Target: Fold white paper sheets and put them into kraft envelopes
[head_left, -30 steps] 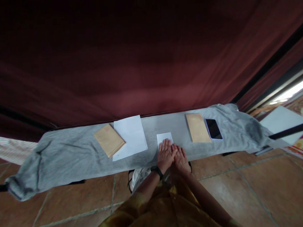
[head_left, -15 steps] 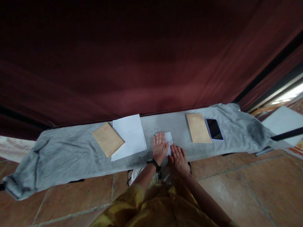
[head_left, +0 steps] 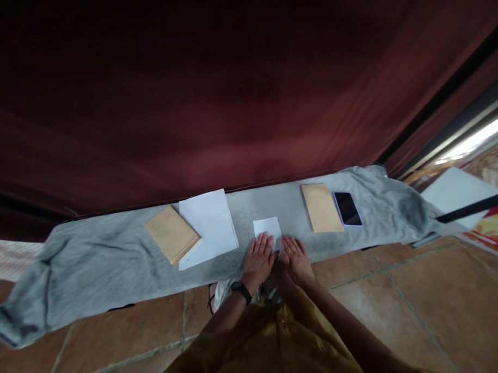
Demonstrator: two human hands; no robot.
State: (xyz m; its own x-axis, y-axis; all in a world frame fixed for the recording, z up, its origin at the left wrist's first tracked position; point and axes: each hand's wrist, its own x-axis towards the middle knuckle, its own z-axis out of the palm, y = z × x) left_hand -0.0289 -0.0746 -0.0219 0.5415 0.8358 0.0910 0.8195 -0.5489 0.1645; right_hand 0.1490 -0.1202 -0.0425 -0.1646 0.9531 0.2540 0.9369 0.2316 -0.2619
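A small folded piece of white paper (head_left: 267, 225) lies on the grey cloth-covered board (head_left: 269, 199) in front of me. My left hand (head_left: 259, 258), with a dark watch at the wrist, rests flat on the near part of that paper, fingers stretched out. My right hand (head_left: 296, 259) lies flat at the paper's right edge, its fingers straight. The hands cover the paper's near end. To the left are larger white sheets (head_left: 209, 226), partly under a stack of brown envelopes (head_left: 171, 233).
Right of the hands lie a brown envelope or envelopes (head_left: 322, 208) and a phone (head_left: 348, 208) with a pale purple edge. A dark red curtain (head_left: 239, 127) hangs behind the board. Tiled floor (head_left: 135, 332) shows below, and a white panel (head_left: 457, 195) stands at far right.
My left hand has slid nearer to me along the small paper, uncovering its far part. My right hand stays flat by its right edge. The view has shifted slightly.
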